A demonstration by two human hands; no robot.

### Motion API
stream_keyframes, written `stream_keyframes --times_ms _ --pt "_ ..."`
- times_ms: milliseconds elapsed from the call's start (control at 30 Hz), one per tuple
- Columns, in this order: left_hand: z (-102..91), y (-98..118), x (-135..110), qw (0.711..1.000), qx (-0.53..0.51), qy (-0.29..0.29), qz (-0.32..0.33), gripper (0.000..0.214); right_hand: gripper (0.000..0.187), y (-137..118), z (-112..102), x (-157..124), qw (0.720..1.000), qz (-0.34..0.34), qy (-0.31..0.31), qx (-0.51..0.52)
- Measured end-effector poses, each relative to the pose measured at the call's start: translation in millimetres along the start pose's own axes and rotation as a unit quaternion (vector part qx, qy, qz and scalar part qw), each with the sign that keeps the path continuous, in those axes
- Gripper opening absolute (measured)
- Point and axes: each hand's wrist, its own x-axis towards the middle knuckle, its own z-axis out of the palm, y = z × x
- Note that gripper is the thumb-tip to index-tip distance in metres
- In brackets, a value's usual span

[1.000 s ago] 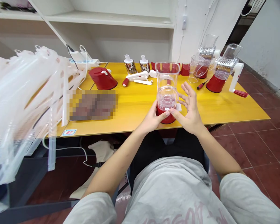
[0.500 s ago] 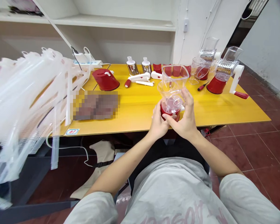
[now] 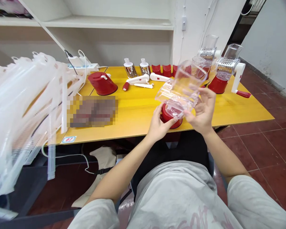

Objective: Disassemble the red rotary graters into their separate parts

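My left hand (image 3: 158, 124) is wrapped round a red grater base (image 3: 166, 115) at the table's front edge. In my right hand (image 3: 203, 114) is the clear plastic grater housing (image 3: 184, 83), pinched between thumb and fingers. The housing leans to the right just over the base; whether the two touch I cannot make out. Behind my hands lie two white crank handles (image 3: 139, 79) and a thin white plastic part (image 3: 143, 86). A second red base (image 3: 102, 83) rests tilted to the left.
Two metal grating drums (image 3: 130, 69) stand at the back beside small red parts (image 3: 166, 70). Two assembled graters (image 3: 218, 84) are at the right. Clear plastic strips (image 3: 21, 111) hang over the left end, near a power strip (image 3: 92, 67). A pixelated patch (image 3: 92, 111) covers something on the table.
My right hand has moved from the red base to the clear housing and tilted it over to the right. My left hand stays round the base. The view has shifted slightly.
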Motion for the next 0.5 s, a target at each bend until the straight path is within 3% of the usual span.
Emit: stream_keyframes --times_ms 133,267,400,500 --pt "-19.1 2 13 0.999 -0.023 -0.002 -0.043 0.113 0.117 19 -36 21 0.996 0.018 0.032 -0.081" --pt "-46.5 4 21 0.998 0.035 -0.009 -0.056 0.122 0.115 58 -69 28 0.991 0.042 0.06 -0.112" --pt "-70.3 -1 26 0.995 0.085 0.013 -0.044 0.12 0.11 92 -77 20 0.984 0.134 0.059 -0.102" --pt "-80.1 -10 30 0.994 0.099 0.04 -0.033 0.116 0.105 104 -73 14 0.98 0.163 0.056 -0.101"
